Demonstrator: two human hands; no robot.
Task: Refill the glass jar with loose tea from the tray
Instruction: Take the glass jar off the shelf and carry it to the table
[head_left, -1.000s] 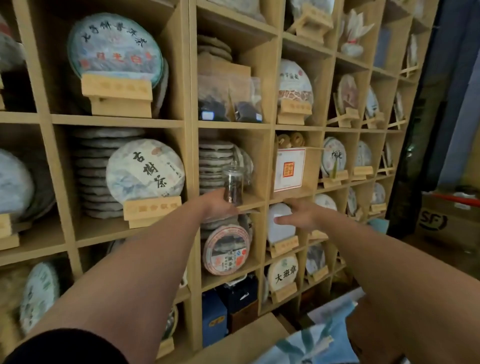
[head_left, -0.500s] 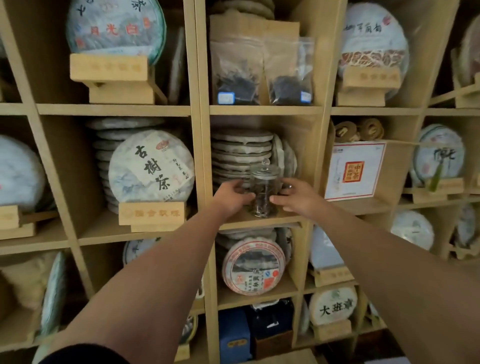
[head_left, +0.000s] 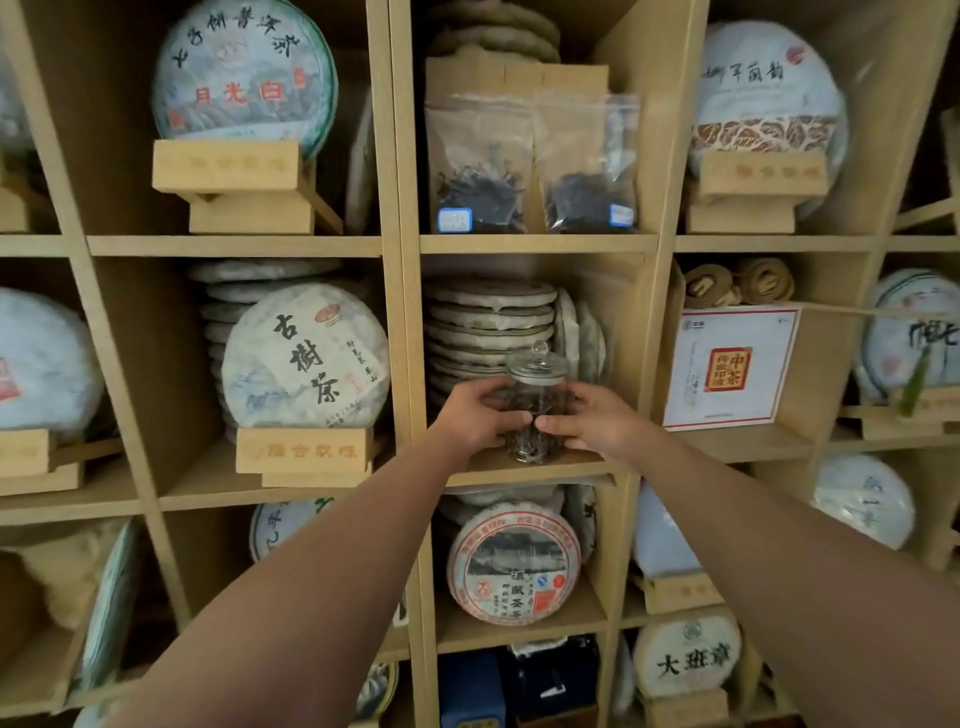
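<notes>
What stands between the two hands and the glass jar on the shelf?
Nothing visible does. The left hand and the right hand already clasp the glass jar from both sides at the shelf front edge.

- We see a tea shop's display wall: a wooden cubby shelf filling the view.
- Paper-wrapped tea cakes stand on wooden stands or lie stacked.
- Clear sample bags hold loose leaf.
</notes>
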